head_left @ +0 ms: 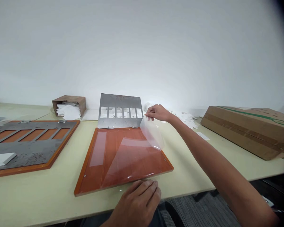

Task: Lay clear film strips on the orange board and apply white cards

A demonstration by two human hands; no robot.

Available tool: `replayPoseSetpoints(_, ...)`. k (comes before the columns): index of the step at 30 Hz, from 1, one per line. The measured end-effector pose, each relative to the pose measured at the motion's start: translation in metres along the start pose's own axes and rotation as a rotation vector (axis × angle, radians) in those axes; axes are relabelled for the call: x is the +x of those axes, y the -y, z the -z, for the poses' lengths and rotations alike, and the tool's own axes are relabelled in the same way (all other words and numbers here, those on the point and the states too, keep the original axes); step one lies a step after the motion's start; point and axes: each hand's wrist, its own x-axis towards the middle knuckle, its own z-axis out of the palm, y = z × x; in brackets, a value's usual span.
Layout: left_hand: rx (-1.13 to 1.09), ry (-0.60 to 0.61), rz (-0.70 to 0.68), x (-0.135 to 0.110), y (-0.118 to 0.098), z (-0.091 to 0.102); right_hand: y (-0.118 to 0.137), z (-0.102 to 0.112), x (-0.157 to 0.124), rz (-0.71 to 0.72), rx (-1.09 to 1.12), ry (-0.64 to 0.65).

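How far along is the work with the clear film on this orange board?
Done: the hinged metal stencil stands folded open. In hand: the right hand lifts a corner of the clear film over the orange board, the left hand resting at its near edge. Left: the rest of the film lies on the board.

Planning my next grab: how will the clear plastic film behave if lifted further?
The clear plastic film is probably floppy: its corner curves where the right hand pinches it. It looks thin, likely light. It may cling to the orange board, since the rest lies flat there.
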Motion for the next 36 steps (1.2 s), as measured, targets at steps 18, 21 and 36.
replayPoseSetpoints(18,-0.064,-0.008,0.001,-0.004,0.001,-0.006,0.027,-0.005,0.022,0.054,-0.069,0.031)
replayPoseSetpoints(21,-0.069,0.005,-0.004,-0.005,0.003,-0.006,0.047,-0.005,0.012,0.106,-0.055,-0.033)
replayPoseSetpoints(36,-0.416,-0.003,0.010,0.016,0.073,0.102,0.080,-0.003,-0.058,0.196,0.841,-0.592)
